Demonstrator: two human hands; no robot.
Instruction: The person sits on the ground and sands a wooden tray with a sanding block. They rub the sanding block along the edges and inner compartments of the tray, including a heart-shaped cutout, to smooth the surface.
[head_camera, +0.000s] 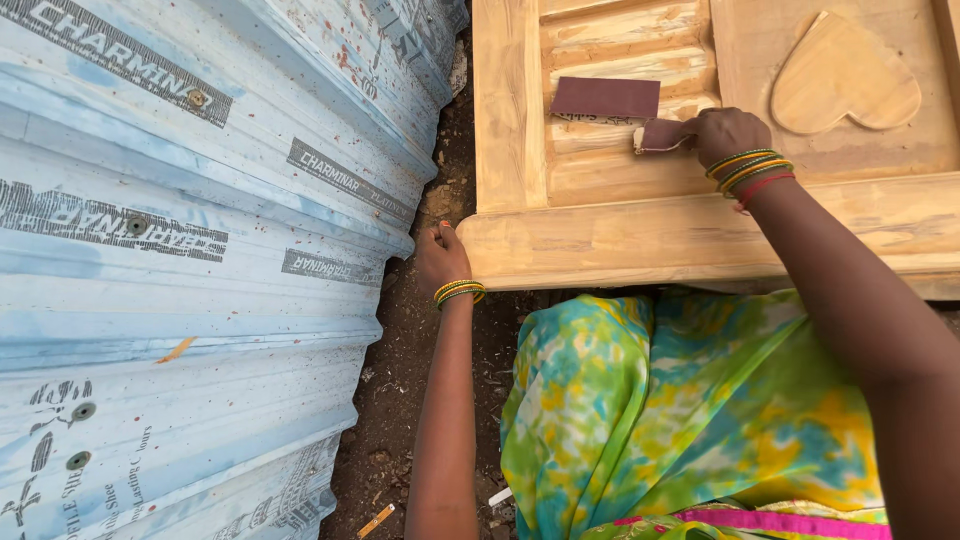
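The right hand (728, 135) is closed around a small folded piece of sandpaper (660, 136), pressing it against the recessed slats of a pale wooden door panel (505, 120) that lies flat in front of the person. The left hand (441, 255) is curled over the panel's near corner, fingers wrapped on the edge as if to steady it; it holds nothing else. A second, larger sheet of reddish-brown sandpaper (606, 97) lies loose on the slats just above the working hand. To the right of it a carved heart shape (845, 72) stands raised on the flat field of the panel.

From here it looks like the sanding stage, with the slatted recess being worked. The next stroke would seem to call for even pressure along the grain and a firm brace at the corner.

Corrugated blue-white roofing sheets (200, 250) lie on the left, with bare earth (400, 420) between them and the panel.
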